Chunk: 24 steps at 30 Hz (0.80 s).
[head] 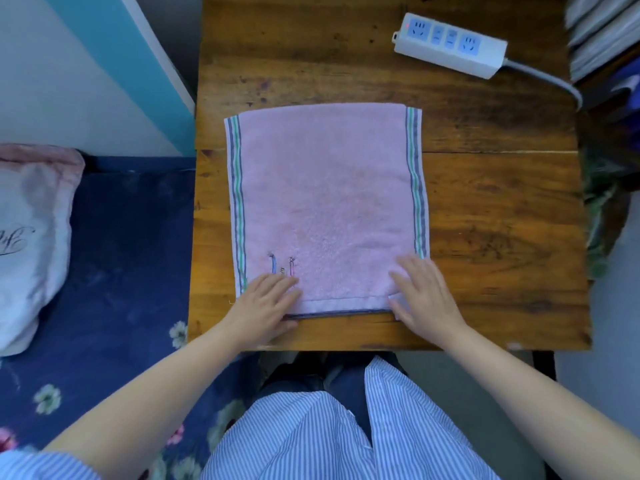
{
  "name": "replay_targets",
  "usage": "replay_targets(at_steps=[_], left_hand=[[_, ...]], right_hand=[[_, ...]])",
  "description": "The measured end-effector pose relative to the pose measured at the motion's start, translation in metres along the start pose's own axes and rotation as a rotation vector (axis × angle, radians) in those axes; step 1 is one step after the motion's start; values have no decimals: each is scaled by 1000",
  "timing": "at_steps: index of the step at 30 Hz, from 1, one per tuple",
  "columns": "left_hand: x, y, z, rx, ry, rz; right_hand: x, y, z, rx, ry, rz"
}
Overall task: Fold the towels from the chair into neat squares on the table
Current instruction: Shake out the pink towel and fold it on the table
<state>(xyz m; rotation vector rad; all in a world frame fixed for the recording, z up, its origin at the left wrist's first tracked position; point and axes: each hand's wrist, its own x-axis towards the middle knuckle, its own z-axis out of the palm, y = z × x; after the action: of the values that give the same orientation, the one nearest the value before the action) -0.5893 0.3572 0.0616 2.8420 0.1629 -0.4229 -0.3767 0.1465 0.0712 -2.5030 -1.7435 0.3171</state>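
One pink towel (325, 206) lies flat on the wooden table (485, 209), roughly square in outline and set a little left of the table's middle. Its pile is a soft, even pink. Down its left and right sides run narrow bands of grey and green stripes on a pale border. Near its near-left corner is a small embroidered motif (282, 265) of a few short upright strokes in blue and pink. Along the near edge a second, darker layer edge shows just under the top layer, so the cloth is doubled there.

Two bare hands rest on the towel's near edge. The left hand (266, 303) lies palm down on the near-left corner, fingers straight and close together, their tips just beside the motif. The right hand (424, 292) lies palm down on the near-right corner, fingers straight and slightly spread, covering the lower end of the right stripe band. Neither hand curls round the cloth; both press flat on it.

On the far right of the table sits one white power strip (450, 45) with blue socket faces, its grey cable (554, 81) trailing off the right edge. To the left of the table is a dark blue flowered bedcover (114, 258) with one pale pillow (27, 244) on it. The person wears a blue-and-white striped shirt (311, 438).
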Motion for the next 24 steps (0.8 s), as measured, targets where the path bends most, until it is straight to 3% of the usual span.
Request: replay_targets(at_steps=[3,6,10,14,16,19,24], left_hand=[[-7,4,7,-29,-38,19],[-7,2,11,-3,34,49],[2,6,-3,68,-63,53],[12,14,-14,183,-142,21],[11,15,-14,188,-92,12],[6,11,-6,123,-80,-35],[-1,2,-26,-158,90,-57]], right_hand=[[-19,-8,2,56,-93,-144],[-23,-9,12,101,-131,-86],[-7,-18,12,73,-75,-28],[7,-24,5,-23,-172,-30],[14,-25,2,-58,-207,-30],[22,-21,-3,-61,-221,-26],[26,-12,-27,80,-145,-112]])
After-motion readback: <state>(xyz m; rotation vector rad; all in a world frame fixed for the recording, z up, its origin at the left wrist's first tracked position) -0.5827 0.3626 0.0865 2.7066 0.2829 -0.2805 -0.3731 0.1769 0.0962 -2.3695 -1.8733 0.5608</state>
